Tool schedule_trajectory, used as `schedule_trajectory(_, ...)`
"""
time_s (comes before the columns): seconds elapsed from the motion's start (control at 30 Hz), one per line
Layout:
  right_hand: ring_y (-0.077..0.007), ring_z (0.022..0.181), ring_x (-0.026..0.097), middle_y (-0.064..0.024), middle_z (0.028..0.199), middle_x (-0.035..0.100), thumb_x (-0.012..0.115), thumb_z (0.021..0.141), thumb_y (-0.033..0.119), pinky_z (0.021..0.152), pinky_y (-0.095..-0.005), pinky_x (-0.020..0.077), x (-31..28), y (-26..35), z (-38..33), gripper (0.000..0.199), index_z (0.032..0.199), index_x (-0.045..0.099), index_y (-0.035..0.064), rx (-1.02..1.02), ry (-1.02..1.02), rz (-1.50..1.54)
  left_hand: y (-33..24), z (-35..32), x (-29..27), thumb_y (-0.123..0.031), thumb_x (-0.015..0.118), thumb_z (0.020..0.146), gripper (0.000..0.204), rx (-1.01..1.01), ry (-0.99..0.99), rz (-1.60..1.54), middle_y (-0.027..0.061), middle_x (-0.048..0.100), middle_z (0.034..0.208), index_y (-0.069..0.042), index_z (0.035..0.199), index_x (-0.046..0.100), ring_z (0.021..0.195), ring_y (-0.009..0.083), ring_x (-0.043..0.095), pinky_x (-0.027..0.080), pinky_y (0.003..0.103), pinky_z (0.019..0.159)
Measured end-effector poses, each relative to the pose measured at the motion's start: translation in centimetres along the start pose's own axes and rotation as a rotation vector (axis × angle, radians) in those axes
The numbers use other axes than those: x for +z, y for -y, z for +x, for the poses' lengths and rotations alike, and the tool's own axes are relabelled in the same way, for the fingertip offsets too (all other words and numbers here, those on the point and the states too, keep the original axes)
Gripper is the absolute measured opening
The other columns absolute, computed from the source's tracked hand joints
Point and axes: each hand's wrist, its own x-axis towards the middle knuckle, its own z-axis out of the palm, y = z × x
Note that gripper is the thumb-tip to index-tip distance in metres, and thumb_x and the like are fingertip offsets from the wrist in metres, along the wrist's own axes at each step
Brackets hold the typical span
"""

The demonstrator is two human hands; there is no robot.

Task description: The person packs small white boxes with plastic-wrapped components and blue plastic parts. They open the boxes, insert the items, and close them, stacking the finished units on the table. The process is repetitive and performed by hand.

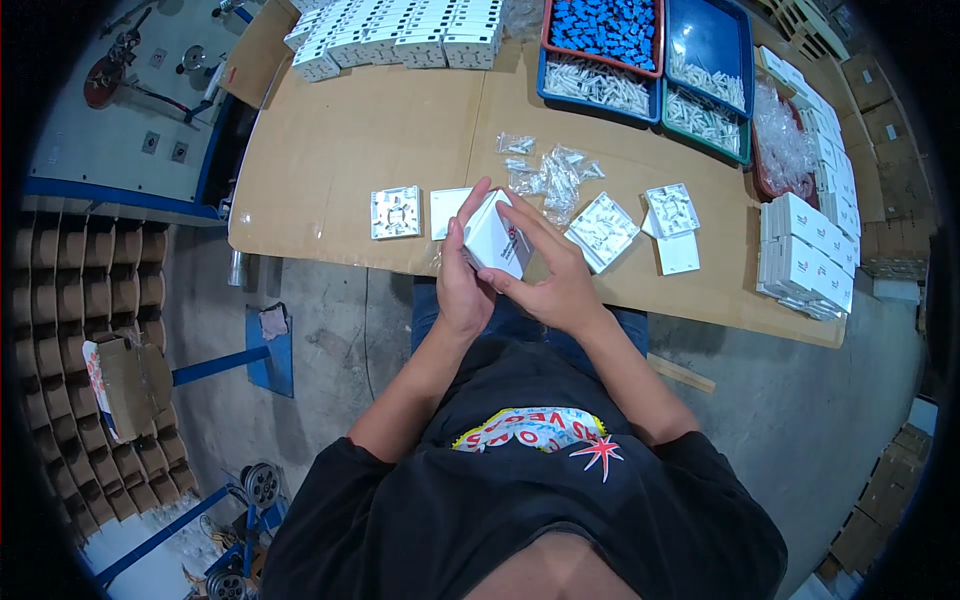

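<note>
A red tray [600,63] contains blue parts [605,28]. The person's left hand [466,283] and right hand [560,285], fingers curved, clasp a white box [495,240].

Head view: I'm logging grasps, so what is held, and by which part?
A white box, by its sides: the left hand along its left, the right hand at its right and near end.

Brown table [370,140] with white boxes [420,45]
</note>
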Motion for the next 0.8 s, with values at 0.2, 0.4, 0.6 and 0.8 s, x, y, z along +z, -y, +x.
schedule_trajectory(0.2, -0.0354, 0.144, 0.048, -0.0193, 0.159, 0.045, 0.087, 0.081, 0.019, 0.113, -0.0411, 0.0447, 0.0, -0.8, 0.0, 0.076, 0.147, 0.053, 0.0045, -0.015, 0.045, 0.053, -0.1, -0.2, 0.0, -0.021, 0.046, 0.107, 0.060, 0.034, 0.021, -0.014, 0.0124, 0.046, 0.155, -0.006, 0.162, 0.030, 0.135, 0.0203, 0.050, 0.041, 0.035, 0.112)
schedule_trajectory(0.4, -0.0256, 0.137, 0.055, -0.0158, 0.152, 0.054, 0.080, 0.089, 0.020, 0.113, -0.0352, 0.0429, -0.9, -0.7, 0.2, 0.065, 0.146, 0.053, 0.0023, 0.079, 0.015, 0.259, 0.3, -0.3, -0.3, -0.001, 0.053, 0.096, 0.071, -0.039, 0.007, -0.009, 0.0112, 0.043, 0.158, -0.005, 0.163, 0.029, 0.137, 0.0213, 0.049, 0.039, 0.034, 0.115)
schedule_trajectory(0.6, -0.0083, 0.079, 0.059, -0.0045, 0.088, 0.069, 0.052, 0.110, 0.036, 0.069, -0.0272, 0.0488, -1.3, -1.6, 2.0, 0.042, 0.105, 0.068, -0.0028, 0.462, -0.254, 0.425, 1.3, -0.5, 0.3, -0.005, 0.052, 0.096, 0.067, 0.272, 0.270, 0.535, 0.0172, 0.031, 0.166, -0.002, 0.160, 0.033, 0.154, 0.0292, 0.030, 0.024, 0.040, 0.124)
schedule_trajectory(0.8, -0.0068, 0.062, 0.051, -0.0023, 0.061, 0.059, 0.048, 0.112, 0.034, 0.055, -0.0287, 0.0406, 0.0, -1.5, 2.0, 0.054, 0.077, 0.067, -0.0023, 0.333, -0.459, 0.318, 1.1, -0.8, 1.5, -0.004, 0.056, 0.093, 0.067, 0.269, 0.365, 0.516, 0.0187, 0.027, 0.166, 0.001, 0.157, 0.038, 0.155, 0.0286, 0.026, 0.021, 0.039, 0.125)
